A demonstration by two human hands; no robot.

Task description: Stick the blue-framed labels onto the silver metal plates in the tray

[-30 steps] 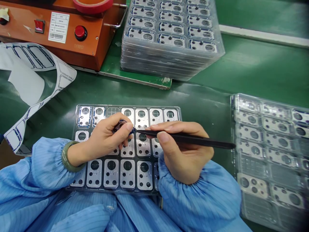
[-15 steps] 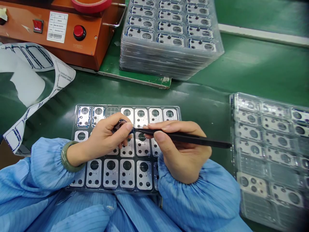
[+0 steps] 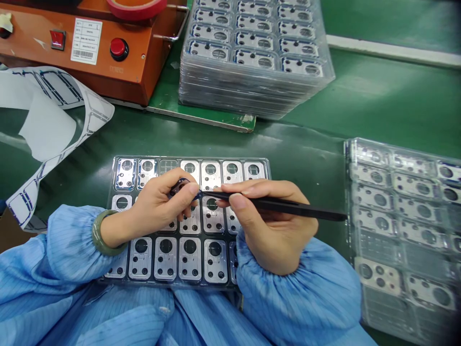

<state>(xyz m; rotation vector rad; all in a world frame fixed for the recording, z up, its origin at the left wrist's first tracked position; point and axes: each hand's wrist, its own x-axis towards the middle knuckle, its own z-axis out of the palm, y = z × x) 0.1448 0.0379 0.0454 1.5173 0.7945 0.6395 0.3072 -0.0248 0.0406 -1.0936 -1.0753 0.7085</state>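
Observation:
Pinched between the thumb and fingers of my left hand [image 3: 162,199] is a small metal plate [image 3: 179,185] with a dark, blue-edged rim, mostly covered by the fingers. My right hand [image 3: 273,221] is closed around black tweezers [image 3: 288,206], held nearly level. Their tips meet the plate's right edge, beside my left thumb; whether they grip anything there is too small to tell. Beneath both hands lies a clear plastic tray [image 3: 230,158] with rows of silver plates [image 3: 189,259], each with one large round hole and smaller ones. One pocket [image 3: 168,166] in its back row holds no plate.
A tall stack of filled clear trays [image 3: 252,86] stands behind. Another partly filled tray [image 3: 382,250] lies at the right. An orange machine [image 3: 133,72] with a red button sits back left, before it a curled strip of adhesive frames [image 3: 95,113]. Red tape [image 3: 137,10] rests on the machine.
My right hand and the tweezers have shifted very slightly right. The loose white backing of the curled strip has moved a little to the right. My left hand stays in place.

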